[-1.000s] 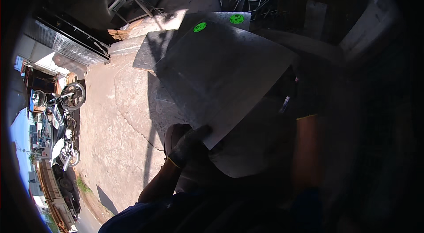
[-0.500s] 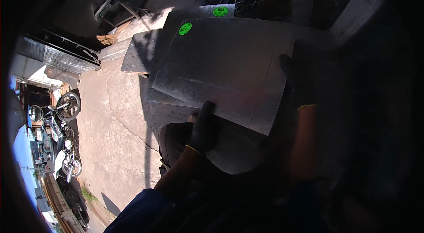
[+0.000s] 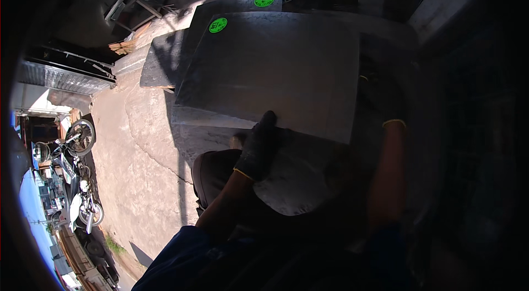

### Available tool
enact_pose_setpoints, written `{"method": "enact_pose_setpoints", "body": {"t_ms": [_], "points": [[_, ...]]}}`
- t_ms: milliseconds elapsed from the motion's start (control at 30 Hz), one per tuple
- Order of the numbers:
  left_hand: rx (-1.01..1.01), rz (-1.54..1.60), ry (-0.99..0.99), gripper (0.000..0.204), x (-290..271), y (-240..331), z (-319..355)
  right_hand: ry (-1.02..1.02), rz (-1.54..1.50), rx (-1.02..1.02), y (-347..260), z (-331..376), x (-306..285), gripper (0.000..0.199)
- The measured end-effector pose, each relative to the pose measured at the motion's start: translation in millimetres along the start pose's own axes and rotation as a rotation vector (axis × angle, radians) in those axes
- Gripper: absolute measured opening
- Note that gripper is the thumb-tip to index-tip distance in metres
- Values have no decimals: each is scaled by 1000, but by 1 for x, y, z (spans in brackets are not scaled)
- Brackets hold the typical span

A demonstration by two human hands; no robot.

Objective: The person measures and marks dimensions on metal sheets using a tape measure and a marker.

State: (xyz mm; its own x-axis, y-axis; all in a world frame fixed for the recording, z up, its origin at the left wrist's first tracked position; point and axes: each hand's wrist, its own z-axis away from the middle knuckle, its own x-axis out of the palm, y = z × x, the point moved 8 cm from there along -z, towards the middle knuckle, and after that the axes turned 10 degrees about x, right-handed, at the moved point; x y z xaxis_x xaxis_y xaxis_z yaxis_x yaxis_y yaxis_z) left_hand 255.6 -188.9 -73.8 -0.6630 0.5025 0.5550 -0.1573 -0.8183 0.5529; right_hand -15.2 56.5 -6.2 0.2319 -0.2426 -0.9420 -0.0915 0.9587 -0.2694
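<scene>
A large grey metal sheet (image 3: 275, 70) with a round green sticker (image 3: 218, 25) at its far left corner lies on top of a stack of similar sheets. My left hand (image 3: 258, 147), in a dark glove, grips the sheet's near edge with fingers over the top. My right hand (image 3: 380, 98), also gloved and deep in shadow, holds the sheet's right edge. A second sheet (image 3: 248, 1) with its own green sticker (image 3: 264, 0) shows behind the top one.
A concrete yard floor (image 3: 138, 170) spreads to the left. Parked motorcycles (image 3: 74, 181) stand at the far left by a corrugated wall (image 3: 60, 76). Wood scraps and a metal frame (image 3: 132, 4) lie at the back. The right side is dark shadow.
The top sheet has swung from a tilted, lifted pose to lying flatter and squarer on the stack. My left hand moved up onto its near edge; my right hand came onto its right edge.
</scene>
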Motion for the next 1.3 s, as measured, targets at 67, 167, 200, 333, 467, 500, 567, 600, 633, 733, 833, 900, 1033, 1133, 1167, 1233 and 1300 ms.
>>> {"method": "enact_pose_setpoints", "body": {"t_ms": [67, 167, 200, 333, 467, 500, 567, 600, 633, 733, 833, 900, 1033, 1133, 1167, 1233, 1300], "points": [[182, -484, -140, 41, 8, 11, -4, 33, -2, -12, -1, -1, -1, 57], [22, -360, 81, 43, -9, -4, -7, 204, -99, -92, 4, 1, -25, 55], [28, -357, 84, 43, -8, -7, -8, 252, -114, 1, 20, 2, -36, 50], [217, -1068, -387, 58, 33, -29, -11, 308, -1071, 12, 48, 16, -64, 38], [82, -641, -404, 59, 56, -66, -20, 381, -874, -125, 8, 37, -75, 36], [64, -866, -475, 59, 58, -71, -23, 325, -759, -156, -11, 38, -71, 36], [44, -1093, -531, 59, 60, -72, -24, 391, -472, -221, -43, 44, -68, 37], [-14, -937, -473, 57, 58, -72, -23, 367, -523, -295, -56, 48, -67, 37], [-39, -852, -441, 56, 58, -71, -23, 284, -401, -254, -65, 47, -54, 40], [-92, -724, -349, 57, 58, -73, -30, 257, -260, -283, -85, 52, -30, 51], [-4, -701, -546, 51, 71, -78, -49, 244, -263, -241, -82, 52, -15, 61], [231, -1146, -794, 50, 78, -86, -63, 161, -263, -137, -70, 51, -1, 65], [-54, -502, -1012, 42, 57, -93, -54, 190, -222, -137, -63, 51, 1, 74], [920, -1109, -1140, 38, 84, -46, -36, 264, -137, -137, -65, 51, 0, 75], [1168, -1235, -1117, 37, 95, -32, -25, 270, -130, -126, -65, 51, 2, 75], [612, -754, -911, 37, 96, -4, -45, 275, -120, -111, -66, 54, 6, 74], [839, -1122, -867, 38, 107, 34, -39, 275, -117, -105, -67, 58, 10, 73]]}}
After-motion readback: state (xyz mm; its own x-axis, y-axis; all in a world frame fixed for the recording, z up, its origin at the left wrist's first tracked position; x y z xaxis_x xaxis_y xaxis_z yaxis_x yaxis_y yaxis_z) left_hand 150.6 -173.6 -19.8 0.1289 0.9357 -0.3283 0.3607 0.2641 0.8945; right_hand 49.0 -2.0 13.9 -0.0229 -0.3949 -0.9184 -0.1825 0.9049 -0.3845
